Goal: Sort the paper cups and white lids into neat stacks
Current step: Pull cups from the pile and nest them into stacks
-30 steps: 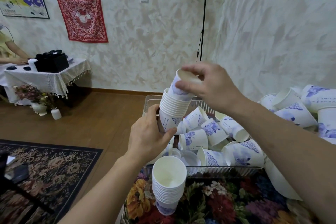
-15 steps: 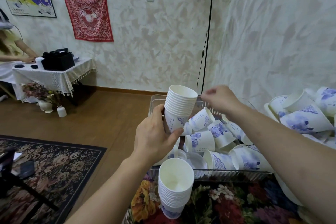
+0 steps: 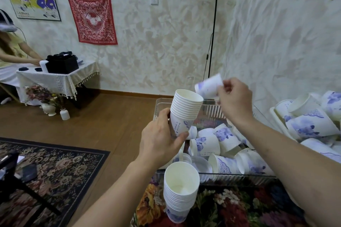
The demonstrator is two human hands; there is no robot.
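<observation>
While the left hand point(image 3: 162, 140) curls its fingers and thumb round the lower part of a nested stack of white paper cups printed with blue flowers point(image 3: 185, 111), holding it just left of the frame's centre, the right hand point(image 3: 235, 100) pinches a single loose blue-flowered paper cup point(image 3: 209, 86) above and to the right of it; that single cup is blurred, and it lies tilted, its base seemingly pointing down-left toward the stack and its mouth up-right toward the fingers; the held stack stands nearly upright, leaning a little to the right, its open mouth facing up and toward the single cup; the coming move, as I judge it, turns on this: the cup's base lies just beside the stack's rim on its upper right, apparently not yet inside, so its long axis must swing upright and into line with the stack's before it can drop in; the right hand is the nearer one to do that; below, in the lower centre, a second nested stack of white paper cups point(image 3: 181, 191) stands on a dark floral tablecloth point(image 3: 239, 208); behind it a clear ribbed plastic bin point(image 3: 238, 177) holds many loose cups lying on their sides and some flat white lids point(image 3: 202, 164) near its front left; sorting looks far from finished.
</observation>
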